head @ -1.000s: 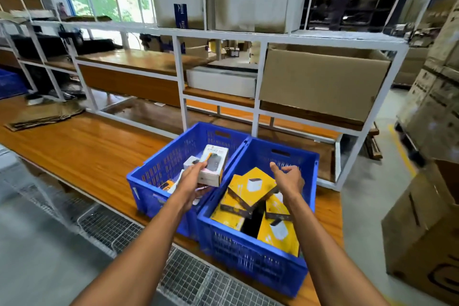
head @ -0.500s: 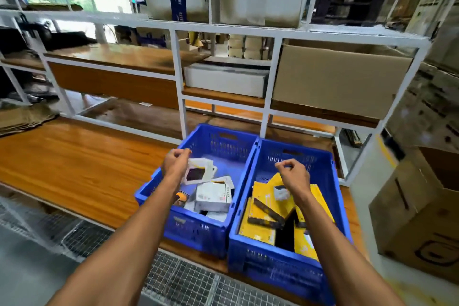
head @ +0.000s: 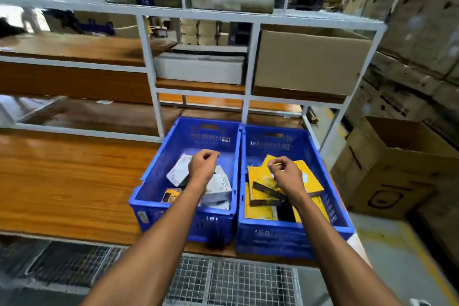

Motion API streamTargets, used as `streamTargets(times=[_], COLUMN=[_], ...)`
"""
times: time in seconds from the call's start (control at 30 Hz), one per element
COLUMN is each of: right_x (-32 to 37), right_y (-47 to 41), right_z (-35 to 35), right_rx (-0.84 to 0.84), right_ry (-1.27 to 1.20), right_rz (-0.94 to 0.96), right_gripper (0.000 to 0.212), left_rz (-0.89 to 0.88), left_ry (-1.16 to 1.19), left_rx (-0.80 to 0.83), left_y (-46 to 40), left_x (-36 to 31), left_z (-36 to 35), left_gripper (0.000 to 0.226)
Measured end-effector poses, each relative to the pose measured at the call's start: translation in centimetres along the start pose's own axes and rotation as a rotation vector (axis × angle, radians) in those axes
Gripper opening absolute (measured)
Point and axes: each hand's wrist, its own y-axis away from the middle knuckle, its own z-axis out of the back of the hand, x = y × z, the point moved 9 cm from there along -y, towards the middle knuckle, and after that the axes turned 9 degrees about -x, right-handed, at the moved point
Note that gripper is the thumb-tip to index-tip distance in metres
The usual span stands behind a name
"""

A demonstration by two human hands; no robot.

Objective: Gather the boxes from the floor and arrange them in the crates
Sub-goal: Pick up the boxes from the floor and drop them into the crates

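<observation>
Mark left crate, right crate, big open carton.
left crate (head: 159,196), head view, left wall
right crate (head: 273,238), head view, near wall
open carton (head: 397,181), head view, front face

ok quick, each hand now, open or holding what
left hand: fingers curled, holding nothing, over the left crate
right hand: curled, holding nothing

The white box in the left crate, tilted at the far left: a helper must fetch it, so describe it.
Two blue crates sit side by side on the wooden bench; take the left crate. Just left of the left hand, the white box leans tilted, higher than the other pale boxes.
</observation>
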Motion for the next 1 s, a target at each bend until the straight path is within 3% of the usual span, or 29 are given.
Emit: streamTargets(times=[0.4,0.7,0.9,1.0], right_x=[-6.2,-13.1,-20.0,-25.8], right_y=[5.3,11.7,17.9,22.1], right_z=[14.1,28.1,38.7,43.3], right_rx=[-0.256,-0.468,-0.588,-0.616], right_ry=[0.096,0.067,0.198,0.274], right_rz=[-0.084,-0.216,-0.289,-0.371], right_gripper=[0.004,0.003,0.005,0.006], left_rz=[-0.153,-0.020,-0.046,-0.102], left_ry=[-0.009,0.113,-0.008,-0.108], left_rx=[0.429,0.680,0.810,0.865], left_y=[13.8,28.7,40.5,46.8], left_x=[-1.0,-2.1,-0.4,2.5], left_z=[-15.9,-25.7,-31.6,-34.5], left_gripper=[0.013,0.017,0.016,0.028])
